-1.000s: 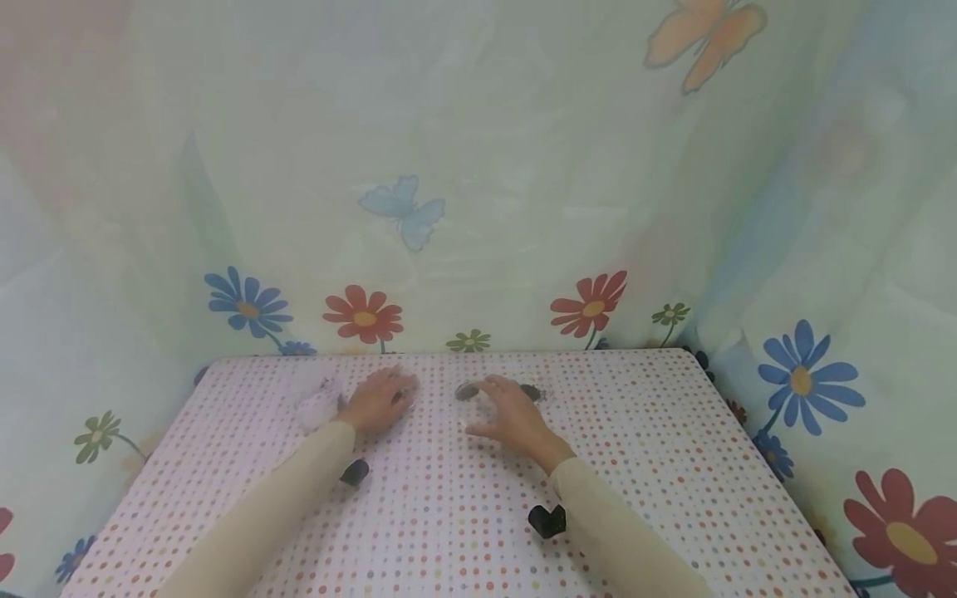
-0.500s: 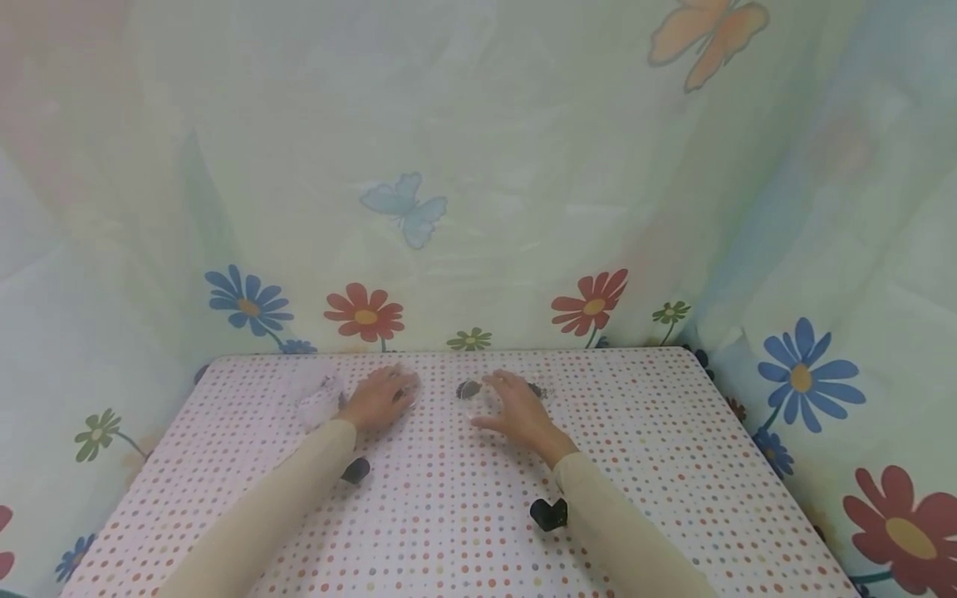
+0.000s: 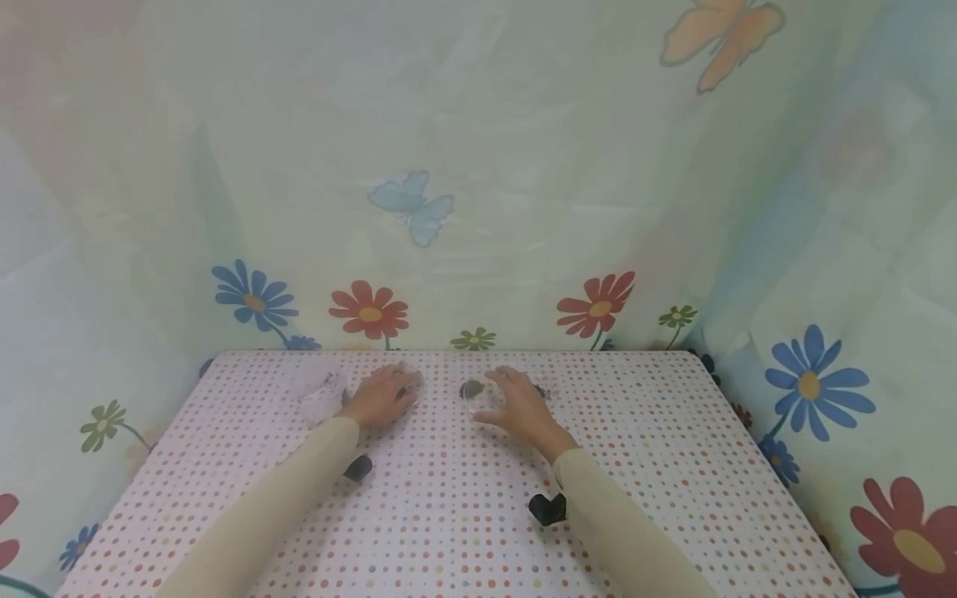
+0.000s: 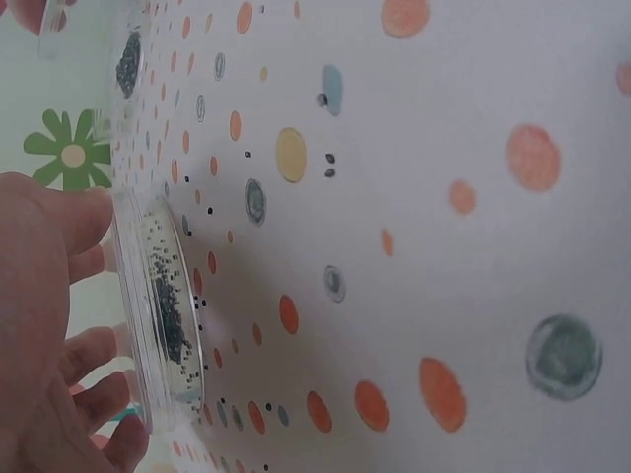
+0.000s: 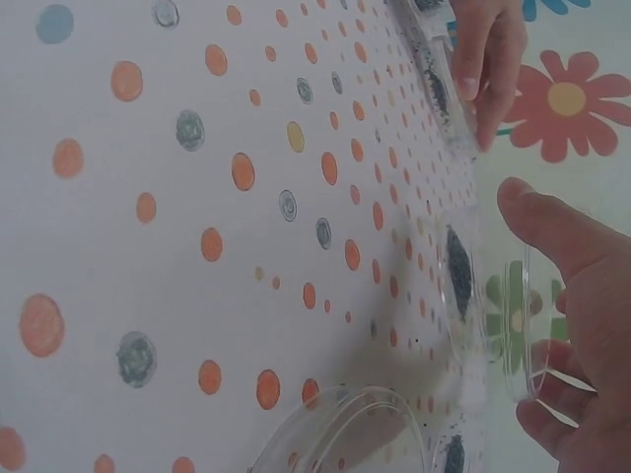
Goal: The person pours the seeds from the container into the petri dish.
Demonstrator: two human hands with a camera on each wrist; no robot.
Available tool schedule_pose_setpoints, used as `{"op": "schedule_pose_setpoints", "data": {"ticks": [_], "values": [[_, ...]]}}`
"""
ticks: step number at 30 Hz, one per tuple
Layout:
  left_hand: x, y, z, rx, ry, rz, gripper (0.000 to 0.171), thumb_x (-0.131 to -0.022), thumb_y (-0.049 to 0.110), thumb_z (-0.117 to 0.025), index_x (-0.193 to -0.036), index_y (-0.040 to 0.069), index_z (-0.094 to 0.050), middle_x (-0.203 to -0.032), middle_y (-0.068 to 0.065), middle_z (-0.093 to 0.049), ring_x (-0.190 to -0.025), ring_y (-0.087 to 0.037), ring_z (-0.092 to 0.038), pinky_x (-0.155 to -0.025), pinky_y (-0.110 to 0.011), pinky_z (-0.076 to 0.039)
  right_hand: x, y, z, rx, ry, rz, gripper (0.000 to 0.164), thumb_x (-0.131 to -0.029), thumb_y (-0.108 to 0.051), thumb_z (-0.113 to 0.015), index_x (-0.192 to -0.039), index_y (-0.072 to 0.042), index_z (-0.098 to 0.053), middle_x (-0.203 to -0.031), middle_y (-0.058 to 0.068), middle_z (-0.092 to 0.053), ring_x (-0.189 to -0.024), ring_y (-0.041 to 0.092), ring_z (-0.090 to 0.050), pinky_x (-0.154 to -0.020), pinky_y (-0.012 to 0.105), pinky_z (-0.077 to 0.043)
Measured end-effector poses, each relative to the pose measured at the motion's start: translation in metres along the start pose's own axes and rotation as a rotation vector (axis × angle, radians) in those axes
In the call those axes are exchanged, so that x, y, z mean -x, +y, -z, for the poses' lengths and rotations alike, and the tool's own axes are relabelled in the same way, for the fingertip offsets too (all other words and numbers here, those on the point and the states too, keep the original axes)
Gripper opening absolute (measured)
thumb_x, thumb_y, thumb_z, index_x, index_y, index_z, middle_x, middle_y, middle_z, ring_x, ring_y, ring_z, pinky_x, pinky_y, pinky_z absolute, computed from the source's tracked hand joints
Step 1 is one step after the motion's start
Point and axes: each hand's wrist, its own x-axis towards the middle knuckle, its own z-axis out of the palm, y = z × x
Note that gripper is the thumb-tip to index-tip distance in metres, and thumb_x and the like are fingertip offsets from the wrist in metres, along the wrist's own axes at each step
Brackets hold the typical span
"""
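Observation:
My left hand (image 3: 383,395) holds a clear round petri dish (image 4: 170,320) by its rim, thumb on one side and fingers on the other. Small black grains lie in it, close over the dotted surface. To the right, my right hand (image 3: 519,409) pinches a clear petri dish lid (image 5: 516,330) between thumb and fingers, tilted and apart from the dish below. That second petri dish (image 5: 459,271) holds a dark pile of grains, also seen in the head view left of the fingertips. A third dish (image 3: 542,390) with dark grains is partly hidden behind the right hand.
Clear dishes (image 3: 320,397) with scattered grains stand left of the left hand. Another clear lid (image 5: 340,434) lies near the right wrist. Loose black grains (image 4: 330,165) dot the table covering (image 3: 449,531). A flowered backdrop (image 3: 478,249) rises behind the table.
My right hand has shifted slightly right, uncovering more of the dish beside its fingertips. The left hand stays almost still, and the head view has turned slightly.

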Motion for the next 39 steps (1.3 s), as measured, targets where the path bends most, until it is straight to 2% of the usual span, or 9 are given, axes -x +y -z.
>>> {"op": "schedule_pose_setpoints", "data": {"ticks": [19, 25, 39], "values": [[-0.005, -0.008, -0.008, -0.009, 0.001, -0.052, 0.046, -0.093, 0.041, -0.046, -0.137, 0.031, -0.041, -0.151, -0.005, -0.025, -0.141, -0.028, -0.019, -0.113, -0.053, -0.018, -0.013, -0.002, -0.009, -0.046, -0.044, -0.010, 0.077, -0.071, -0.051, -0.071, -0.135, -0.019, -0.042, -0.144, 0.006, -0.036, -0.133, 0.030, -0.033, -0.104, 0.048, -0.037], [-0.005, -0.009, -0.006, -0.013, 0.035, -0.087, 0.044, -0.093, 0.039, -0.046, -0.136, 0.029, -0.043, -0.150, -0.008, -0.027, -0.139, -0.029, -0.022, -0.112, -0.054, -0.019, -0.016, -0.003, -0.011, -0.050, -0.030, 0.001, 0.076, -0.071, -0.050, -0.071, -0.135, -0.019, -0.043, -0.144, 0.008, -0.036, -0.133, 0.030, -0.033, -0.104, 0.049, -0.036], [-0.005, -0.007, -0.004, -0.030, 0.021, -0.061, 0.044, -0.093, 0.040, -0.046, -0.136, 0.031, -0.042, -0.150, -0.005, -0.028, -0.140, -0.027, -0.023, -0.113, -0.052, -0.020, -0.025, -0.001, -0.023, -0.022, -0.008, -0.014, 0.078, -0.070, -0.051, -0.072, -0.134, -0.018, -0.044, -0.144, 0.009, -0.037, -0.132, 0.031, -0.035, -0.105, 0.048, -0.036]]}}
